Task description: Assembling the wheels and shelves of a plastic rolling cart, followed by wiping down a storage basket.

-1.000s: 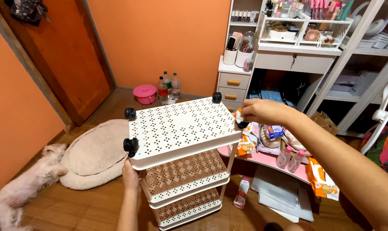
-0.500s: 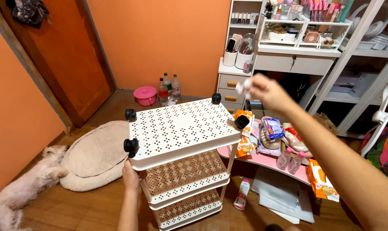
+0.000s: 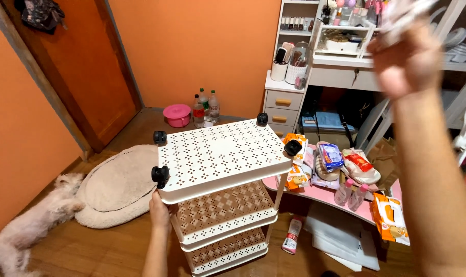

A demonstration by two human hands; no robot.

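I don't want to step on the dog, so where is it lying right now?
In the head view, the small pale dog lies on the wooden floor at the lower left, against the round beige pet bed, left of the white tiered cart.

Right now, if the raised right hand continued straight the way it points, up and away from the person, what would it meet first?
Probably the white shelf unit crowded with small cosmetics: the right hand, blurred and clutching something pale, is raised in front of it. Depth is unclear, so I cannot tell how far apart they are.
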